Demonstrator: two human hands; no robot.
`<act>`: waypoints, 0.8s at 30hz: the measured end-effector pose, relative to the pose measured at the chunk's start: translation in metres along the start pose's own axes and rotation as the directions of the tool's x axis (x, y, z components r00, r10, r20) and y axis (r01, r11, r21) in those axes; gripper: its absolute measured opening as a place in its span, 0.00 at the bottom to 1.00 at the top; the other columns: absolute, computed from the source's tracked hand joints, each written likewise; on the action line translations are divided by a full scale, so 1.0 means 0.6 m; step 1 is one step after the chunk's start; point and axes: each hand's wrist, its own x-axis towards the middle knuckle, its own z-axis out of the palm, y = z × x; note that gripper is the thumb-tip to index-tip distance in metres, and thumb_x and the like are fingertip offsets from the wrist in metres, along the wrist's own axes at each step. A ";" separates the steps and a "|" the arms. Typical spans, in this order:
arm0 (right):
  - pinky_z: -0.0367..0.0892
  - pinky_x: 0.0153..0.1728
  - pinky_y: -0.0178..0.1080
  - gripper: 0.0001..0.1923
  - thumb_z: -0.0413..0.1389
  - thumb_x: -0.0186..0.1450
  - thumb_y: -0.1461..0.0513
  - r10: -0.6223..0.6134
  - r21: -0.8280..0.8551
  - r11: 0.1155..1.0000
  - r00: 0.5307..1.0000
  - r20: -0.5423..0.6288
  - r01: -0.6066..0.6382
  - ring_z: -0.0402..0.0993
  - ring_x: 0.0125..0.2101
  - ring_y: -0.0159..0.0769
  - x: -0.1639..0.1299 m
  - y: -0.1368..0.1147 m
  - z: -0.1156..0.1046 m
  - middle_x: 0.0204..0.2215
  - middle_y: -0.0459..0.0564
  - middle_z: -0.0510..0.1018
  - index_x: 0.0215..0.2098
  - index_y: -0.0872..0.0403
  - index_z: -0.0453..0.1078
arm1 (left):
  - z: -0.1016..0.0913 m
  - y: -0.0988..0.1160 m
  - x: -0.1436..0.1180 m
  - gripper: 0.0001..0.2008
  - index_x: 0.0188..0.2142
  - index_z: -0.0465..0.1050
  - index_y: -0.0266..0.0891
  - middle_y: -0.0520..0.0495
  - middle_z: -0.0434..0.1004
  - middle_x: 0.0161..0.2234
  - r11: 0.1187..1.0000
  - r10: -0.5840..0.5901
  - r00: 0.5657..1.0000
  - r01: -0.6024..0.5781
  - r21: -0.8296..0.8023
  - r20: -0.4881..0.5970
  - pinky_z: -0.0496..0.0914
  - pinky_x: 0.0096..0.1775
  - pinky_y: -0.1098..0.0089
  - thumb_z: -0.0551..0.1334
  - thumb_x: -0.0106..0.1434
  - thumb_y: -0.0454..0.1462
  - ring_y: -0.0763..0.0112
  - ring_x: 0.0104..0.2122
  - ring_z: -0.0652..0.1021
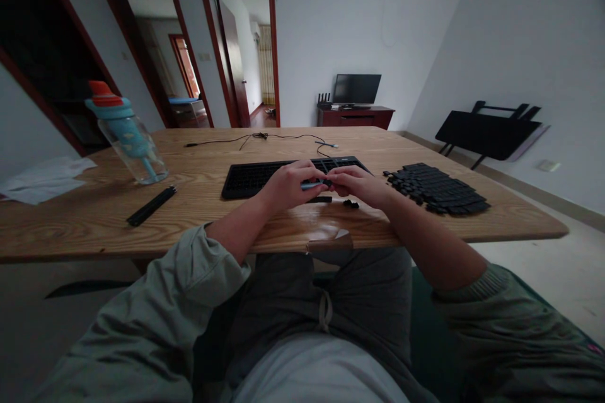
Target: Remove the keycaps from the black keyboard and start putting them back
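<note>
Head view: we pinch slim blue tool [312, 186] in left hand [288, 186], fingers curled tight round it; smooth rod shape, long axis left-right, tip toward right hand [357, 184]. Right hand's fingertips pressed together on small dark piece at tool tip, too small to identify. Just beyond grip: flat black keyboard [250, 177]. Right of grip: heap of black keycaps [437, 187]. Beneath: grained wooden table [189, 201].

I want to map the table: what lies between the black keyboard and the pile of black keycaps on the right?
In the head view, only bare wooden table lies between the black keyboard and the pile of black keycaps.
</note>
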 end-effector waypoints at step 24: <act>0.58 0.27 0.36 0.18 0.58 0.63 0.50 -0.186 -0.575 0.809 0.981 -0.050 0.124 0.64 0.25 0.31 -0.014 -0.005 -0.004 0.27 0.49 0.76 0.37 0.55 0.77 | -0.014 0.002 -0.001 0.06 0.36 0.78 0.37 0.48 0.79 0.32 0.992 -0.126 0.989 0.127 0.000 0.075 0.69 0.35 0.70 0.64 0.58 0.32 0.72 0.30 0.75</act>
